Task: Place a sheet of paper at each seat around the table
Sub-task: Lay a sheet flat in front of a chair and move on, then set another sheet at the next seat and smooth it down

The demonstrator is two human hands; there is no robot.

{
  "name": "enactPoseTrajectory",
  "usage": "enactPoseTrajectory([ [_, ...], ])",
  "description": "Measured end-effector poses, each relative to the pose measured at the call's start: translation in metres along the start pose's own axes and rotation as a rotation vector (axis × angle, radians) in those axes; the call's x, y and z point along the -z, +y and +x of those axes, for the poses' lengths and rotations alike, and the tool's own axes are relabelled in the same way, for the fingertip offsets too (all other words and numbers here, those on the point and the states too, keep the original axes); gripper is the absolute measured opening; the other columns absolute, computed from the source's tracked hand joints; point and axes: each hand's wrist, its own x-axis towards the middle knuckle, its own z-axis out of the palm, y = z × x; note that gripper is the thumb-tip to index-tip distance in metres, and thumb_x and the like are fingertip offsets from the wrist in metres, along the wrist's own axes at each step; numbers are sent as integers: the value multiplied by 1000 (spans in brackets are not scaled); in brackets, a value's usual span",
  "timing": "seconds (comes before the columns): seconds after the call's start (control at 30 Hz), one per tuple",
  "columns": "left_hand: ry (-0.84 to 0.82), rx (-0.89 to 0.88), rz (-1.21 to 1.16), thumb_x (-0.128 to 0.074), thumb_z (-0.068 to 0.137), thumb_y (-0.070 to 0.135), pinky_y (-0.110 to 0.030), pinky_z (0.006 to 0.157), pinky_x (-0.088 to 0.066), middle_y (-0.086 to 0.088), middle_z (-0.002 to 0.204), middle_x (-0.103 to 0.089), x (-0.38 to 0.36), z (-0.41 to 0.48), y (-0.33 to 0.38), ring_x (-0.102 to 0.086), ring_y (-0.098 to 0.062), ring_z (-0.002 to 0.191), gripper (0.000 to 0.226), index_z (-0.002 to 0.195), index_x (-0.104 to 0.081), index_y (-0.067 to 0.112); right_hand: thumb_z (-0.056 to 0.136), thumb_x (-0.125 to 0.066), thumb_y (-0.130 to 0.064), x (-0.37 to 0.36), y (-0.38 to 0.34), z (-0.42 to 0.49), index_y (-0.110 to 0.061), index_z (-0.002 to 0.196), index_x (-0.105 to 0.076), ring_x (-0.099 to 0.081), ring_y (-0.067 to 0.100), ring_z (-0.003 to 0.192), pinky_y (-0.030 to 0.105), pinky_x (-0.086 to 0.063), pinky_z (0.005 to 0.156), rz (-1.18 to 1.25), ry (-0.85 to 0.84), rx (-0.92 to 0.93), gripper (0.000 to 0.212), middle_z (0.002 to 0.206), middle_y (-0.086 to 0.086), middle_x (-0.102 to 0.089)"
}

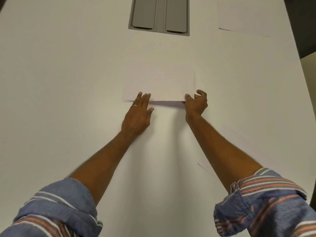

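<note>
Fingers of our left hand (139, 111) press flat on the white paper stack (159, 84) mid-surface; our right hand (196, 104) pinches its lifted corner. Grey cable hatch (159, 15) beyond, loose sheets (242, 16) rightward.

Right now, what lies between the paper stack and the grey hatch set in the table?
Nothing: in the head view, bare white table separates the paper stack from the grey hatch.

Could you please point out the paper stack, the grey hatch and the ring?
paper stack (159, 82), head view, top sheet's middle
grey hatch (159, 14), head view, centre strip
ring (135, 105), head view, band on left hand's finger
</note>
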Motion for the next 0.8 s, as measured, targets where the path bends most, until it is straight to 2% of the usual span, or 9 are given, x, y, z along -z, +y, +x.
enactPoseTrajectory([
  [0.07,118,55,-135,-44,104,30,-35,110,-41,-8,143,-51,1,-12,17,-42,-23,138,41,140,-47,10,87,-67,3,-2,0,-8,-8,129,-54,-64,28,103,31,-62,69,101,-11,-50,45,123,12,-54],
  [0.13,197,204,-335,-45,103,33,-32,102,-46,-2,129,-58,-1,-21,35,-52,-18,123,34,128,-54,12,88,-66,3,-5,1,-21,-8,129,-54,-64,27,101,27,-61,65,181,-39,-95,44,120,9,-52],
  [0.23,216,427,-569,-45,102,45,-28,93,-50,2,116,-61,1,-18,61,-58,-12,106,37,118,-59,14,89,-65,4,-5,5,-47,-9,131,-53,-65,29,108,33,-62,75,264,-99,-151,45,126,12,-56],
  [0.33,239,610,-763,-49,96,58,-15,76,-47,6,101,-65,15,-6,77,-61,-5,90,45,109,-60,16,92,-61,5,1,11,-76,-6,132,-52,-65,29,113,38,-61,84,325,-191,-160,43,129,14,-61],
  [0.4,285,675,-869,-54,95,54,-9,69,-43,10,94,-65,27,-3,82,-61,0,84,41,113,-59,17,93,-59,5,7,16,-96,-4,133,-54,-65,29,115,42,-60,90,331,-270,-157,41,129,13,-63],
  [0.47,345,716,-919,-58,97,37,-15,77,-46,11,100,-66,38,-5,82,-62,-2,87,32,122,-57,16,92,-61,4,13,21,-115,-4,132,-54,-64,29,116,45,-58,94,336,-343,-165,42,129,12,-64],
  [0.57,376,737,-907,-57,97,15,-28,97,-49,-1,124,-64,58,-17,80,-61,-15,109,37,133,-53,13,90,-67,0,24,24,-132,-5,130,-56,-65,27,113,46,-57,95,343,-400,-186,42,125,10,-66],
  [0.7,291,663,-846,-58,95,11,-35,103,-49,-5,129,-63,84,-51,71,-61,-22,116,41,135,-51,13,88,-71,-4,45,9,-126,-1,119,-57,-67,27,102,47,-56,94,408,-374,-219,34,118,12,-67],
  [0.8,203,606,-834,-59,94,11,-37,104,-48,-2,129,-63,104,-87,63,-60,-21,118,42,136,-52,15,87,-75,-11,70,-6,-114,-1,128,-55,-63,29,105,50,-51,98,300,-382,-189,47,123,17,-64],
])
